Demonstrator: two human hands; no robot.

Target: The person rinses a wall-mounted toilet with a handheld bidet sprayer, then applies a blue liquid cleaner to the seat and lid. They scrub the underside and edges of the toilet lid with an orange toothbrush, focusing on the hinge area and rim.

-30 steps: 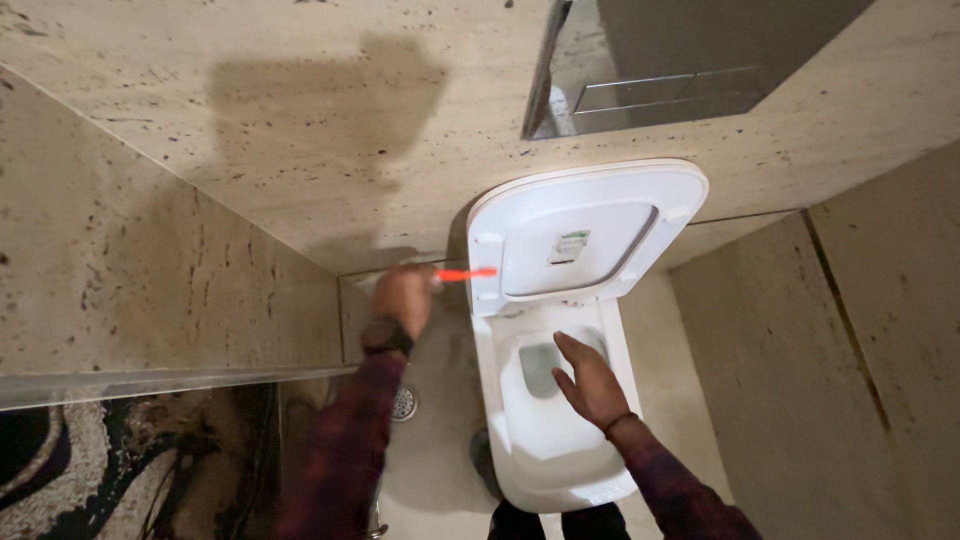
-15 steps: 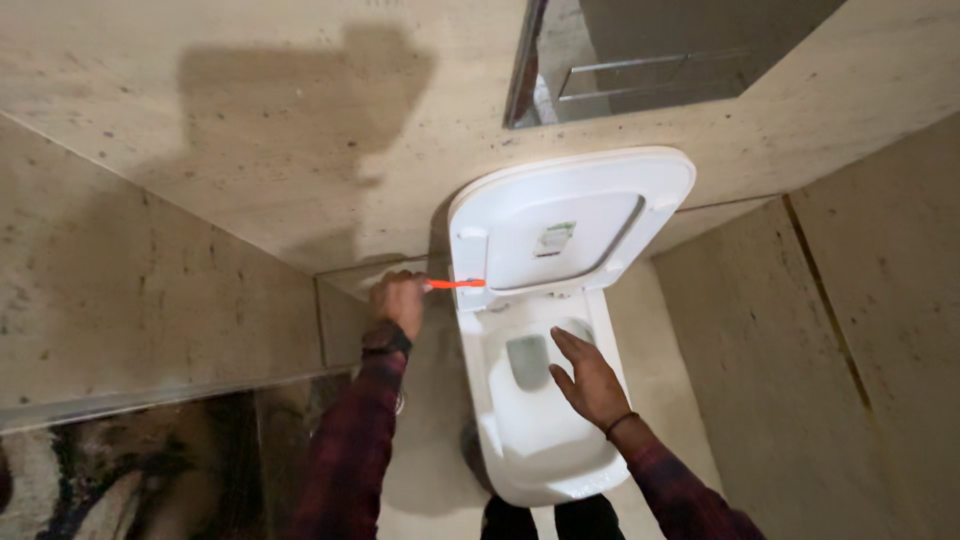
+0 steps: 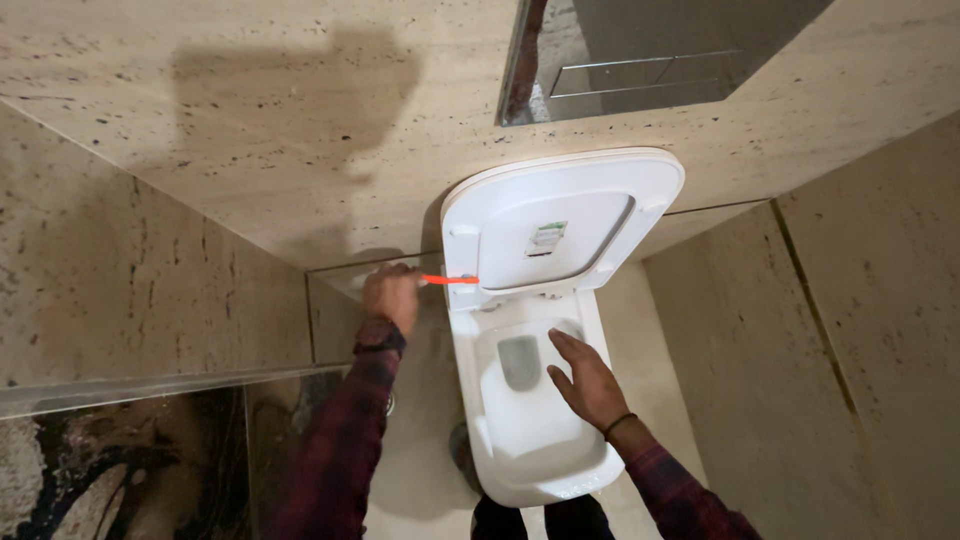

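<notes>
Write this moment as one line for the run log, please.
left hand: grip on orange brush, tip at raised toilet seat hinge | right hand: open, over toilet bowl | wall: flush plate

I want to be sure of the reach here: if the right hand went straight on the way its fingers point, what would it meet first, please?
The right hand points up and left across the white toilet bowl. Going straight on, it would probably meet the raised lid near its hinge, though depth is unclear.

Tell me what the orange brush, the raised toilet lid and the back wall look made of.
Orange brush: likely plastic, uniform bright colour.
Toilet lid: probably glossy white plastic, thin and smooth.
Back wall: beige stone or stone-look tile, pitted with dark specks, matte.
</notes>
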